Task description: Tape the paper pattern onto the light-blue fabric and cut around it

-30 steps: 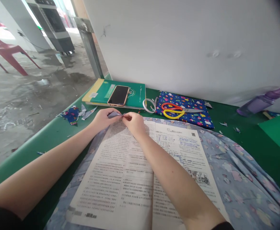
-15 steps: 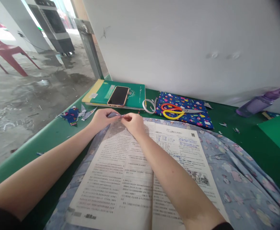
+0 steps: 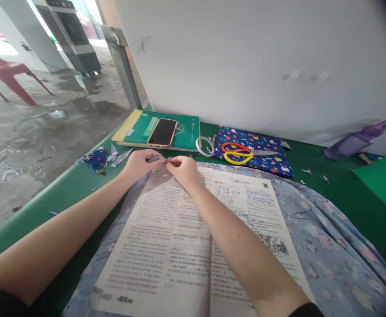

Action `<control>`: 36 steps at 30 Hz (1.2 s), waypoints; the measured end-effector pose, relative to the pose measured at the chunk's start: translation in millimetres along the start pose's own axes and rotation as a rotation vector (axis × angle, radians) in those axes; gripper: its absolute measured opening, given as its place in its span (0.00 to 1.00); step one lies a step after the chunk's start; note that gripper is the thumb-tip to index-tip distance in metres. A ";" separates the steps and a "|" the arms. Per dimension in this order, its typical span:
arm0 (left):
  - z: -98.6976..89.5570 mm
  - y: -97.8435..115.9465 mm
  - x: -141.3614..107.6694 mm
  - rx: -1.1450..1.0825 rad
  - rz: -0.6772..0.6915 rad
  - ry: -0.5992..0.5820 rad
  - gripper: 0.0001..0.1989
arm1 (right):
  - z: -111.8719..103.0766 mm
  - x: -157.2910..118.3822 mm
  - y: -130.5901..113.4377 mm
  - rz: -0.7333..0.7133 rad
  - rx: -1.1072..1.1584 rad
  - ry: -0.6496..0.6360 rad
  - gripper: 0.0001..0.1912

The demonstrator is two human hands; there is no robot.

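The fingers of the left hand press closed, thumb against forefinger, on a small grey-blue cloth piece; those of the right hand curl into a loop, thumb and forefinger tips meeting at its right end with hardly a gap; whether a needle or thread is between them is too small to tell. The piece sits just over the top edge of the open book; its long axis runs left to right, roughly along that edge, the narrow end pointing towards the right fingers; whether it is a separate scrap or a fold of the patterned cloth under the book, I cannot tell. It should handle as light, soft and limp, not slippery, though prone to creasing and fraying; it is best taken in a flat pinch near each end.

Beyond the hands, a phone lies on a green book; beside it are a white ring and scissors resting on dark blue printed fabric; fabric scraps lie to the left on the green bench; a purple bottle tilts at far right.
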State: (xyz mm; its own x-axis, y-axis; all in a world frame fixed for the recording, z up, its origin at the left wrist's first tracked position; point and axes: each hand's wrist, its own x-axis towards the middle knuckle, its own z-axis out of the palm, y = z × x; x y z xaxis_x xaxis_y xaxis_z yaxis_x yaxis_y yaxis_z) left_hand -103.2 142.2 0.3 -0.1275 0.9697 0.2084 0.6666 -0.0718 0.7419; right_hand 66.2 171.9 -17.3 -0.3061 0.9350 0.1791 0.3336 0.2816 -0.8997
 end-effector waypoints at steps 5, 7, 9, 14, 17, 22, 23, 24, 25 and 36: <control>-0.2 1.1 0.2 -0.007 0.007 0.001 0.13 | -0.4 0.3 1.2 -0.016 0.027 -0.009 0.05; -0.1 0.7 0.1 -0.010 -0.005 -0.001 0.13 | -0.1 0.6 1.3 -0.015 0.015 0.001 0.05; 0.1 -0.2 0.1 -0.009 -0.006 0.003 0.13 | 0.3 0.8 1.4 -0.015 -0.004 0.004 0.05; 0.7 -3.8 1.5 -0.009 0.017 0.011 0.13 | 0.6 1.4 2.4 -0.043 -0.006 -0.004 0.05; 0.6 -5.2 2.7 -0.001 0.038 0.015 0.14 | 0.6 1.8 3.7 -0.057 0.000 -0.008 0.05; -0.2 -3.6 2.0 -0.019 0.015 -0.006 0.15 | 0.7 2.3 5.3 -0.060 0.003 -0.010 0.05; -0.3 -3.1 1.5 -0.020 0.010 -0.009 0.15 | 0.7 2.3 5.3 -0.059 0.003 -0.011 0.05; -0.3 -2.6 1.0 -0.019 0.007 -0.008 0.15 | 0.6 2.3 5.2 -0.057 0.001 -0.012 0.05; -0.3 -2.2 0.6 -0.019 0.006 -0.007 0.15 | 0.4 2.2 5.0 -0.057 -0.001 -0.015 0.05; -0.1 -1.4 0.4 -0.011 -0.005 0.008 0.15 | -0.3 2.5 4.7 -0.037 -0.031 -0.024 0.06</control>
State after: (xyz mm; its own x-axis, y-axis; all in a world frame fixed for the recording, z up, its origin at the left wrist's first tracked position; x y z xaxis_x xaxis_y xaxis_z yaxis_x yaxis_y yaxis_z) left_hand -104.3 142.6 -0.6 -0.1367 0.9682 0.2097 0.6581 -0.0695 0.7497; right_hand 67.2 175.7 -21.0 -0.3401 0.9185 0.2017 0.3493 0.3226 -0.8797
